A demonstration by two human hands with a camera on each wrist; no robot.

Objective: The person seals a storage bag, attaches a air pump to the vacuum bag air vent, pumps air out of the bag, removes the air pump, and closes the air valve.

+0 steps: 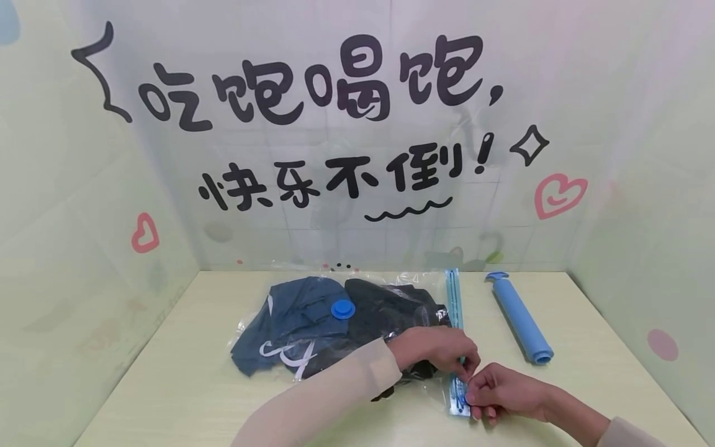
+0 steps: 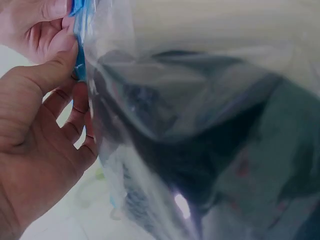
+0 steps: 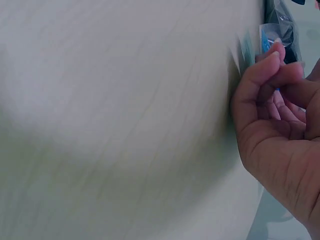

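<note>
A clear vacuum storage bag (image 1: 430,391) lies flat with a dark blue garment (image 1: 307,304) and a black garment (image 1: 385,310) inside. A round blue valve (image 1: 343,309) sits on its top. Along the bag's right edge runs a blue zip strip (image 1: 455,292). My left hand (image 1: 444,351) reaches across the bag and pinches this strip near its front end; the left wrist view shows its thumb and fingers at the blue edge (image 2: 80,65). Just beside it, my right hand (image 1: 511,392) pinches the strip's front end with curled fingers (image 3: 257,82). Its fingertips partly hide what is between them.
A blue hand pump (image 1: 519,320) lies on the pale table (image 1: 167,372), right of the bag. Printed curtains (image 1: 357,236) with black lettering stand behind the table and along both sides.
</note>
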